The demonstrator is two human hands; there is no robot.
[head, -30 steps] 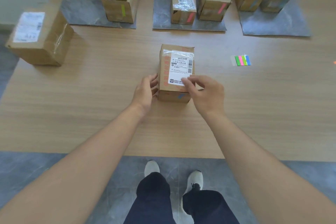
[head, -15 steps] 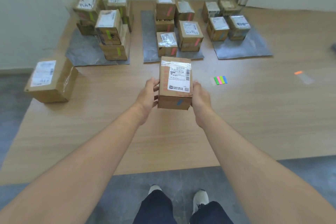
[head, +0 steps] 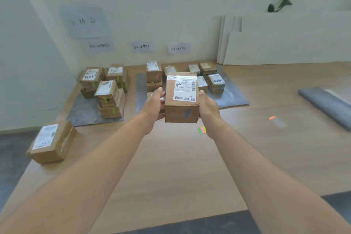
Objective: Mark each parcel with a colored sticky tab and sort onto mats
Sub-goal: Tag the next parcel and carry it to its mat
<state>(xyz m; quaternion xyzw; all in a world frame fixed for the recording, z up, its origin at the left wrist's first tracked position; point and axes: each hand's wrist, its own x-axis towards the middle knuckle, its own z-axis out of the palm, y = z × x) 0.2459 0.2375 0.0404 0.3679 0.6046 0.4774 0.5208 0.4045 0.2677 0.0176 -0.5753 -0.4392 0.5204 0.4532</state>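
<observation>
I hold a small cardboard parcel [head: 181,99] in the air above the wooden table, white shipping label on top and a blue sticky tab [head: 187,113] on its near face. My left hand [head: 154,105] grips its left side and my right hand [head: 208,107] its right side. Behind it lie three grey mats: the left mat [head: 79,112] with green-tabbed parcels, the middle mat [head: 141,91] with red-tabbed parcels, and the right mat [head: 231,97] with several parcels. The pad of coloured sticky tabs [head: 201,129] peeks out under my right wrist.
A larger unmarked parcel [head: 52,141] sits at the table's left edge. A loose orange tab [head: 272,118] lies to the right. A rolled grey mat [head: 328,106] rests at the far right. Paper signs hang on the wall behind the mats.
My hands closed on the parcel's sides and lifted it off the table, carrying it up and forward toward the mats. My view tilted upward.
</observation>
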